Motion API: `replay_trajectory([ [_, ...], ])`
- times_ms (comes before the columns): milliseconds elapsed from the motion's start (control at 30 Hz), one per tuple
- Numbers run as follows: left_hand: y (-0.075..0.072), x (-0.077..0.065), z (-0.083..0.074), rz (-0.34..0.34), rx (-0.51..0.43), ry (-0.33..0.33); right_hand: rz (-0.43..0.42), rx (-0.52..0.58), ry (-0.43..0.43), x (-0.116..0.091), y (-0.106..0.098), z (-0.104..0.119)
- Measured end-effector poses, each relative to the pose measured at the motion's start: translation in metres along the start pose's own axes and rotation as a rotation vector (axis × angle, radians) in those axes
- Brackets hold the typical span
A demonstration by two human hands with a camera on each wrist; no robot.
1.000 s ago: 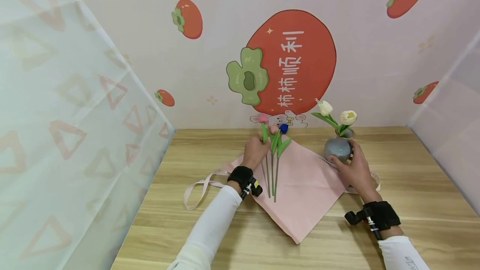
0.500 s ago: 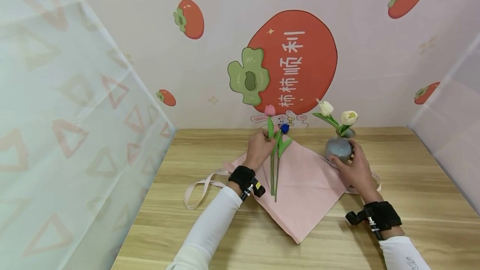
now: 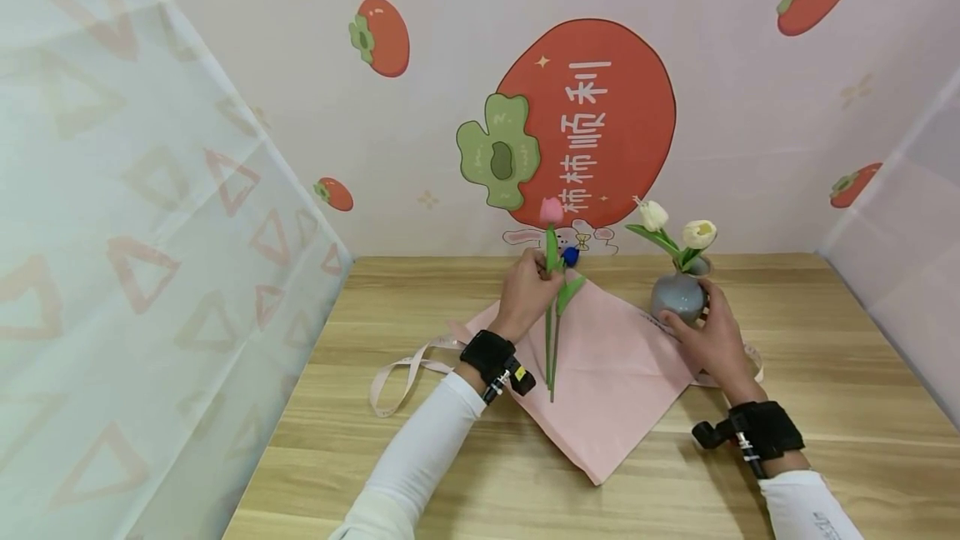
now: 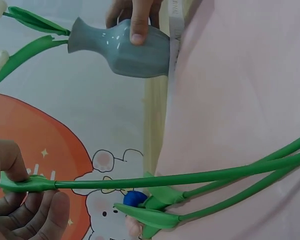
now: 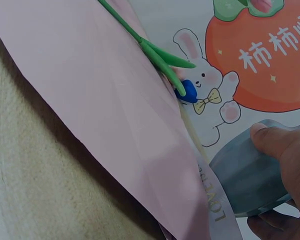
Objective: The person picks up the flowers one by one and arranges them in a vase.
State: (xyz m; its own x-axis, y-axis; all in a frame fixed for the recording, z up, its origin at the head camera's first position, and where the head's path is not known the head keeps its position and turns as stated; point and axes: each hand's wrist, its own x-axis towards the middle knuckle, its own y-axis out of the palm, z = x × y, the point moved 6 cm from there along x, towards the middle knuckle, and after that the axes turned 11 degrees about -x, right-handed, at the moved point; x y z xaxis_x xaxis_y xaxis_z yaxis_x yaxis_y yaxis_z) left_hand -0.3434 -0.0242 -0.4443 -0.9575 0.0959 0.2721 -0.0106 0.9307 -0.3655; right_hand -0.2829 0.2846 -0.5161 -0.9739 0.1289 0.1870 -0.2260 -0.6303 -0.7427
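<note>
Near the back of the table my left hand (image 3: 525, 294) pinches a pink artificial tulip (image 3: 551, 209) just by its green leaf, bloom upward. Its stem (image 4: 115, 183) runs above the other stems in the left wrist view. A blue tulip (image 3: 571, 257) and a paler pink tulip (image 4: 134, 227), mostly hidden behind leaves, lie on pink wrapping paper (image 3: 607, 382). My right hand (image 3: 716, 344) grips a grey-blue vase (image 3: 675, 297), thumb on one side and fingers round the other. Two white tulips (image 3: 700, 233) stand in the vase.
A pale printed ribbon (image 3: 390, 382) passes by the paper and loops out at its left; its lettered part (image 5: 215, 200) lies next to the vase. The wooden table (image 3: 360, 473) meets a persimmon-printed backdrop (image 3: 420, 132) behind.
My left hand has raised the pink tulip and shifted it slightly right, in front of the other flowers. My right hand and the vase have stayed put.
</note>
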Motion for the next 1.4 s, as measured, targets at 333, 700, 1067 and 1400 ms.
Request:
replay_trajectory([
  [333, 0.000, -0.003, -0.013, 0.001, -0.012, 0.023, -0.004, 0.004, 0.001, 0.000, 0.000, 0.000],
  [700, -0.002, -0.011, -0.032, -0.020, -0.001, 0.119, -0.008, 0.008, 0.001, -0.001, 0.000, -0.001],
  [1067, 0.001, -0.015, -0.060, -0.020, -0.013, 0.260, -0.027, 0.011, -0.015, -0.001, 0.000, 0.000],
  [1400, 0.006, -0.019, -0.083, 0.002, -0.044, 0.331, -0.040, 0.012, -0.028, 0.000, 0.001, -0.001],
])
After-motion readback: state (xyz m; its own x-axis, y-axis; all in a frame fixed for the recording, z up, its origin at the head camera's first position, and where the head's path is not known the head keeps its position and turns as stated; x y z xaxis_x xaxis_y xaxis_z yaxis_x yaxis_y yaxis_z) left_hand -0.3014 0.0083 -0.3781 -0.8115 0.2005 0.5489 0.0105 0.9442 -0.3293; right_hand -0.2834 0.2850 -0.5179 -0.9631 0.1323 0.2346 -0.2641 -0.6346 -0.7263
